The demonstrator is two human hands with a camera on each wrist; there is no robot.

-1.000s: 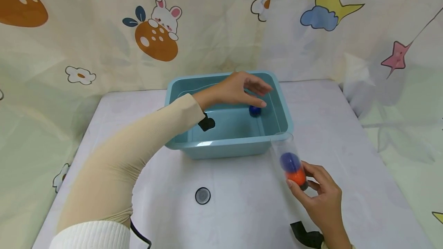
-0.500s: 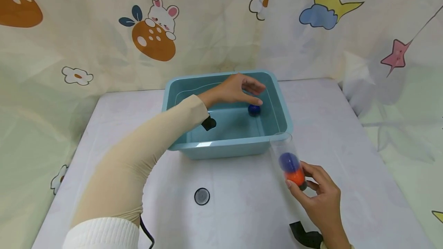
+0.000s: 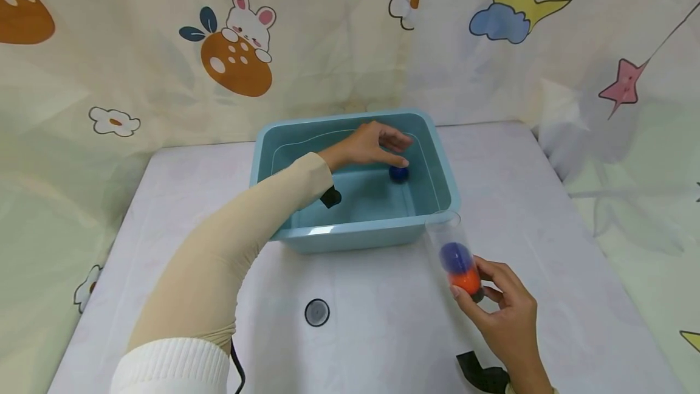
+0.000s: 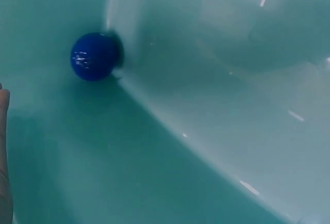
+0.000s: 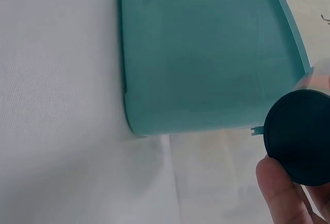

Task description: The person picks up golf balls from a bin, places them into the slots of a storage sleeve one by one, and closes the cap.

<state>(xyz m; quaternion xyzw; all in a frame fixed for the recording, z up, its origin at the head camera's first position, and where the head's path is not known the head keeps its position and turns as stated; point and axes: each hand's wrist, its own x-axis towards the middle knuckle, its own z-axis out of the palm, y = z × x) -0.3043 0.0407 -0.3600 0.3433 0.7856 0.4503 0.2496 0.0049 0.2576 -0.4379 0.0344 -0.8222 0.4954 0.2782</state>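
Inside the light-blue plastic basin (image 3: 350, 227), a dark blue ball (image 3: 398, 174) lies at the foot of the wall, seen plainly in the left wrist view as a glossy ball (image 4: 95, 57). My left hand (image 3: 372, 145) hovers over the basin with relaxed fingers, thumb apart, holding nothing. In the head view the thumb overlaps the ball's top; the left wrist view shows a gap between them. My right hand (image 3: 505, 303) grips the lower end of a clear tube (image 3: 444, 230), tilted, its mouth by the basin's front right corner. A purple-blue ball (image 3: 456, 258) sits above an orange ball (image 3: 465, 280) inside it.
A small round dark-rimmed disc (image 3: 317, 312) lies on the white tabletop (image 3: 361, 345) in front of the basin. Behind stands a patterned fabric backdrop (image 3: 328, 47). A black cable (image 3: 237, 363) runs beside the left sleeve. The tube's dark round base (image 5: 299, 137) faces the right wrist camera.
My left hand has shifted slightly left and lower above the basin, its thumb moving leftward over the ball. The right hand keeps its hold on the tube, and the view has drifted a little.
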